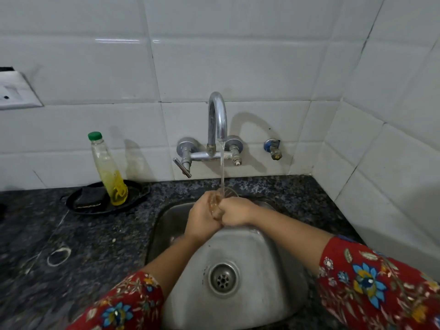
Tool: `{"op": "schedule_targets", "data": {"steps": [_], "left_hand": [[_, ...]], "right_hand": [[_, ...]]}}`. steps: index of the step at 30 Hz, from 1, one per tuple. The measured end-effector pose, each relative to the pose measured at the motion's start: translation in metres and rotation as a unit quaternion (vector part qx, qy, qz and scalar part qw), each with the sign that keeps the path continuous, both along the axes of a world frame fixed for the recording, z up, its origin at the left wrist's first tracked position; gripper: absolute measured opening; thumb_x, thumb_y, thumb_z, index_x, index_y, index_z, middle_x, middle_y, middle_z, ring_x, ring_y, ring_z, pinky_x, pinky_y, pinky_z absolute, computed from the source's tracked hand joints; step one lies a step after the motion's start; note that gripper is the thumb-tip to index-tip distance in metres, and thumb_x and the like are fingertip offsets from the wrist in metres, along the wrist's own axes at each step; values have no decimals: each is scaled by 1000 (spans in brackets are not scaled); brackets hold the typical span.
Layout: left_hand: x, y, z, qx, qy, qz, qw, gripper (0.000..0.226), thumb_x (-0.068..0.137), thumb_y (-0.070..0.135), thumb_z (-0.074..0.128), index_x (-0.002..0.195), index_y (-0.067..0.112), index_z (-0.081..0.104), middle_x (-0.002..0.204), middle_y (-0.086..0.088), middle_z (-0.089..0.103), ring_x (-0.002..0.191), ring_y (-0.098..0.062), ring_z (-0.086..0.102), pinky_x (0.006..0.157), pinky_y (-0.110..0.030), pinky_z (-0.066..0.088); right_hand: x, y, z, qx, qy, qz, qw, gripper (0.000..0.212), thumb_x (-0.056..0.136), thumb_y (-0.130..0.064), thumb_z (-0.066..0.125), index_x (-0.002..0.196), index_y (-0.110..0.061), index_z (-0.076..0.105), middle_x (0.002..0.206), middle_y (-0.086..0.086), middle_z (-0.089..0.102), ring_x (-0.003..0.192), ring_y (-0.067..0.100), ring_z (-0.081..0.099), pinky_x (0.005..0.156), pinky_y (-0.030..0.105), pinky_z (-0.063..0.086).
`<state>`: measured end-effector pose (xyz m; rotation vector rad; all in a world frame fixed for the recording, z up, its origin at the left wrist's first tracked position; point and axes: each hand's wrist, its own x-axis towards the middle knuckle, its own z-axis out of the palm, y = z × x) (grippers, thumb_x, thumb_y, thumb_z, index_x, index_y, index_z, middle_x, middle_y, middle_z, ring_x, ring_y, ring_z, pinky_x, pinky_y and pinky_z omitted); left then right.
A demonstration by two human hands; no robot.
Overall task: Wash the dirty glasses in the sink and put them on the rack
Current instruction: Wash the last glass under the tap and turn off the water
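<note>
Water from the tap point(217, 120) lands right in the glass point(216, 204), held over the sink point(262, 258) — so this is the rinse step, I'd say. Left hand point(202, 219) curls round one side and right hand point(237, 210) grips the other, fist-like. Next up is probably tipping it out, then reaching for the rack — it's not in view.
</note>
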<state>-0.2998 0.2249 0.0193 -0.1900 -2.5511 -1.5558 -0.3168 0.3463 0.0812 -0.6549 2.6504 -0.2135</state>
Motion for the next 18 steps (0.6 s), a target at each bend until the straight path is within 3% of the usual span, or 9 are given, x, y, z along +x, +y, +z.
{"op": "schedule_targets", "data": {"steps": [3,6,7,8,10,12,15,18], "left_hand": [[7,-8,3,37,-6,-40,998,47,68,26,81,109,34,59,102,14,68,98,1,64,84,-16,50],[8,-15,9,63,-27,-114,991,54,65,14,86,113,21,62,103,9,70,97,2,66,84,-16,52],[7,-13,10,52,-31,-115,991,52,66,11,86,112,18,62,101,9,70,95,3,66,83,-15,52],[6,-10,9,37,-31,-100,994,49,67,12,84,110,20,61,100,10,69,93,3,66,84,-18,53],[5,-3,5,-14,-15,-44,999,38,70,21,77,103,30,60,96,13,68,92,1,64,83,-22,53],[9,2,2,-21,-5,-11,1000,36,72,25,75,103,34,58,95,15,67,91,4,62,77,-15,48],[11,-5,5,40,-21,-59,997,47,69,20,80,108,33,57,101,13,68,95,3,64,83,-15,50],[6,-16,11,31,-19,-130,991,54,64,24,81,114,29,59,110,10,68,104,-1,64,92,-19,50]], "right_hand": [[1,12,1,59,89,131,986,19,85,-12,52,94,-11,68,97,8,69,88,27,65,76,38,53],[-1,27,3,123,250,293,914,10,83,-5,58,84,-7,68,85,10,69,75,29,66,58,33,48],[0,27,1,118,266,290,912,10,81,-4,60,83,-7,69,84,10,69,74,29,67,57,33,50],[3,24,-1,111,241,238,934,12,83,-5,58,86,-8,69,89,9,69,79,28,67,61,34,52],[8,9,-4,64,104,70,990,19,87,-10,51,97,-9,67,103,9,67,94,27,64,74,35,51],[9,-1,-5,-12,-4,-22,1000,23,87,-8,48,99,-11,68,109,8,66,101,25,61,82,33,48],[11,5,2,-13,37,42,998,25,86,-9,50,100,-17,70,109,5,68,99,24,63,83,35,51],[9,16,5,118,222,211,945,16,86,-8,54,94,-9,67,98,11,70,88,31,67,72,38,53]]}}
